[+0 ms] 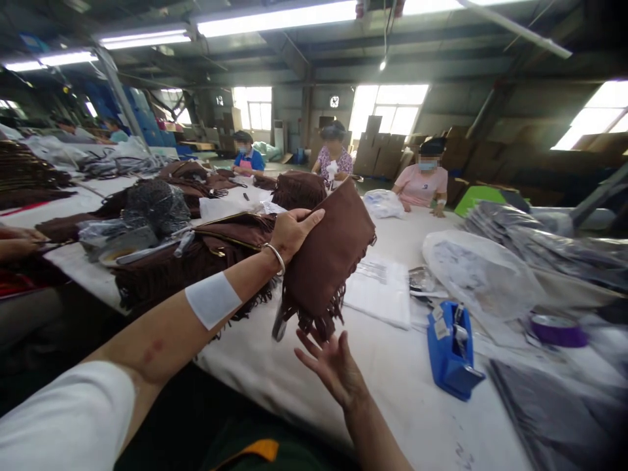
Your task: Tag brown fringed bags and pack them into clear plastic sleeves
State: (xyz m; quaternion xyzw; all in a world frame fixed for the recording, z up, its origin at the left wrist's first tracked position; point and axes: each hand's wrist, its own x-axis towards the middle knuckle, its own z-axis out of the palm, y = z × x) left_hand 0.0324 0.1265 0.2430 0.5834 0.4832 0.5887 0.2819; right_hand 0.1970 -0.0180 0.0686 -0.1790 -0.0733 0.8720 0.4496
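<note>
A brown fringed bag (326,252) hangs tilted over the white-covered table (275,373), its top edge gripped by my left hand (294,235), thumb across the front. Below the fringe is my right hand (331,366), palm up with fingers spread, holding nothing; its fingertips are close to the strands, and whether they touch I cannot tell. Behind my left wrist lies another brown bag (235,235) with a gold zipper. More brown fringed bags (299,190) are heaped farther back.
A blue tape dispenser (451,350), purple tape roll (559,330) and clear plastic bags (481,268) are at the right. White sheets (380,291) lie mid-table. Black wrapped material (156,206) sits left. Several people are across the table; another person's hand (19,242) shows at the left edge.
</note>
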